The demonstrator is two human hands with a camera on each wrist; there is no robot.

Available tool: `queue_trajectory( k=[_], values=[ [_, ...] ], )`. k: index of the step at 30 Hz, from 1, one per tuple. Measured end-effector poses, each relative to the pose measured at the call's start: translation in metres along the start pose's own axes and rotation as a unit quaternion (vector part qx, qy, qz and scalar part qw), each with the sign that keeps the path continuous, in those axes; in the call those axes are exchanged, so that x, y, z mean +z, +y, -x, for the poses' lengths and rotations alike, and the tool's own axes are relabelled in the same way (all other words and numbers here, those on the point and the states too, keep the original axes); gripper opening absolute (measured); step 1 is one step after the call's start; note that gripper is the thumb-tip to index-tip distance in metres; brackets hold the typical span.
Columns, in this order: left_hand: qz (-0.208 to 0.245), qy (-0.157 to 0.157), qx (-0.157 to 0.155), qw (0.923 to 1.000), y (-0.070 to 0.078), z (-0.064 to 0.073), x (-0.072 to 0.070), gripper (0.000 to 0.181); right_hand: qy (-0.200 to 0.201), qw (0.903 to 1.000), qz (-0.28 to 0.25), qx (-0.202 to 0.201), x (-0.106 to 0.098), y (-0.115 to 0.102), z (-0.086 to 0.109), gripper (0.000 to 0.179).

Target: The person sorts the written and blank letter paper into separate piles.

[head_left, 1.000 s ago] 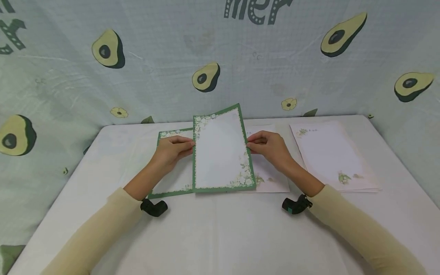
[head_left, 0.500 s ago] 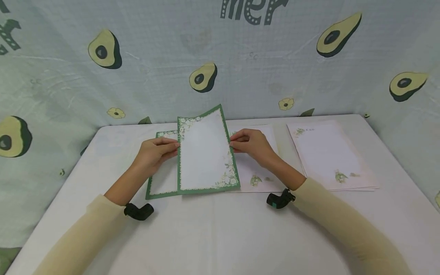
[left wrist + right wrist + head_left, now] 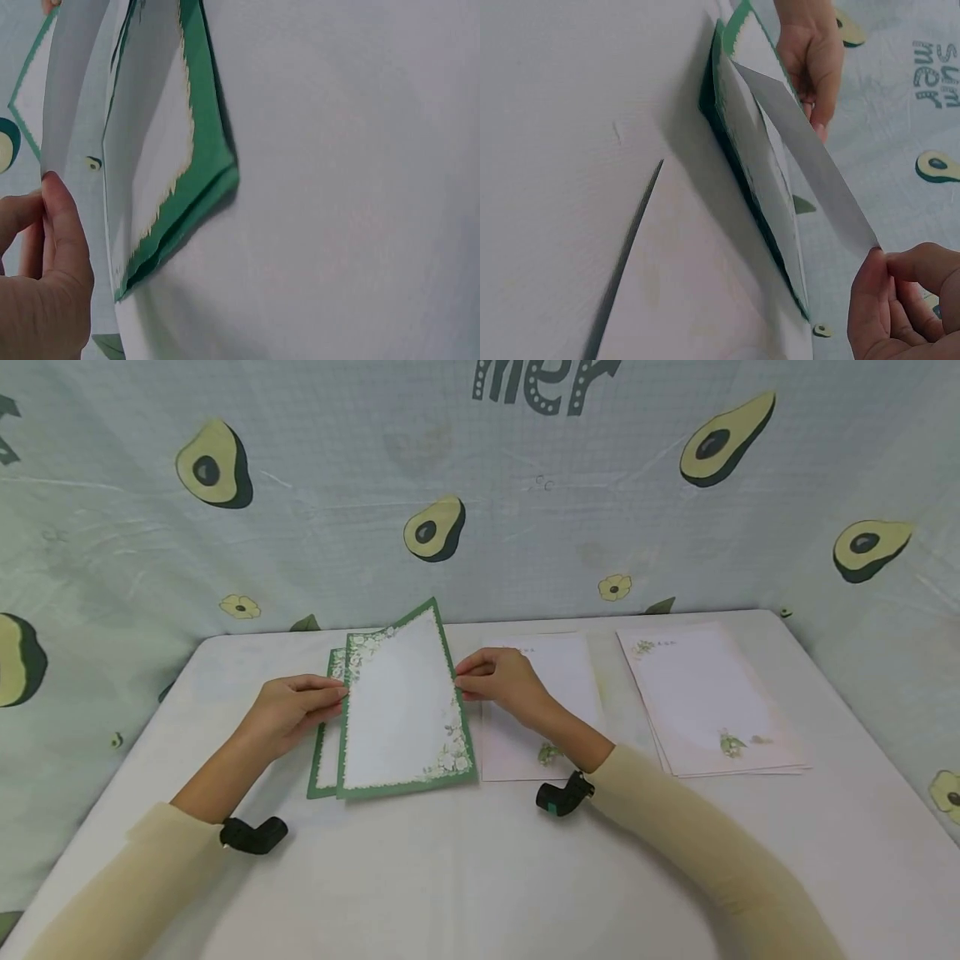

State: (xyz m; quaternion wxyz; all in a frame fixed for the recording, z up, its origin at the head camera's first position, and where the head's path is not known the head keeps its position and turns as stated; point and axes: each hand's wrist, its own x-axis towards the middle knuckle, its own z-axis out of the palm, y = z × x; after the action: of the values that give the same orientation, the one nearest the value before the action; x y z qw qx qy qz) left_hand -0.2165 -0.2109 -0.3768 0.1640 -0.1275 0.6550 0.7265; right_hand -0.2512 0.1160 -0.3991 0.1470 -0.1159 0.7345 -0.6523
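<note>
Both hands hold one sheet of green-bordered floral paper (image 3: 401,710) by its two side edges. My left hand (image 3: 288,710) pinches the left edge, thumb and fingertips on it. On the right edge, my right hand (image 3: 502,681) pinches at about the same height. The sheet is raised and bowed, its top right corner highest, above a green-bordered stack (image 3: 202,127) on the table. Most of that stack is hidden under the held sheet in the head view. In the right wrist view the lifted sheet (image 3: 810,157) shows its plain pale underside.
A pink-tinted floral sheet (image 3: 570,693) lies right of the green stack, partly behind the right hand. Farther right is a slightly fanned pile of pink sheets (image 3: 705,702). A white cloth covers the table (image 3: 450,877); an avocado-print curtain (image 3: 525,468) hangs behind.
Both hands have carried the green-bordered sheet leftward, so it now covers most of the green stack. More of the middle pink sheet shows.
</note>
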Motion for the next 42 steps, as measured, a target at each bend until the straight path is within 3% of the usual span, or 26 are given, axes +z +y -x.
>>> queue_trajectory(
  k=[4,11,17,28,37,42],
  values=[
    [-0.013,0.009,-0.002,0.9999,0.003,-0.002,-0.009,0.010,-0.003,0.9999,-0.011,0.002,0.009,0.000,-0.004,0.016],
    [-0.079,0.016,-0.002,0.9968,0.005,-0.007,-0.025,0.008,-0.007,0.9992,-0.037,0.015,0.027,0.004,-0.011,0.017],
    [-0.055,0.012,0.002,0.9984,0.007,-0.012,-0.036,0.013,0.001,0.9979,-0.055,0.035,0.038,0.004,-0.019,0.017],
    [-0.041,-0.002,0.000,0.9992,0.010,-0.020,-0.040,0.013,0.014,0.9958,-0.066,0.062,0.039,0.000,-0.024,0.018],
    [-0.063,-0.004,-0.037,0.9973,0.006,-0.021,-0.038,0.018,0.013,0.9970,0.023,0.073,0.039,0.004,-0.027,0.015],
    [-0.111,0.000,-0.039,0.9930,0.008,-0.025,-0.032,0.012,0.013,0.9966,0.035,0.073,0.039,0.006,-0.031,0.013]
  ],
)
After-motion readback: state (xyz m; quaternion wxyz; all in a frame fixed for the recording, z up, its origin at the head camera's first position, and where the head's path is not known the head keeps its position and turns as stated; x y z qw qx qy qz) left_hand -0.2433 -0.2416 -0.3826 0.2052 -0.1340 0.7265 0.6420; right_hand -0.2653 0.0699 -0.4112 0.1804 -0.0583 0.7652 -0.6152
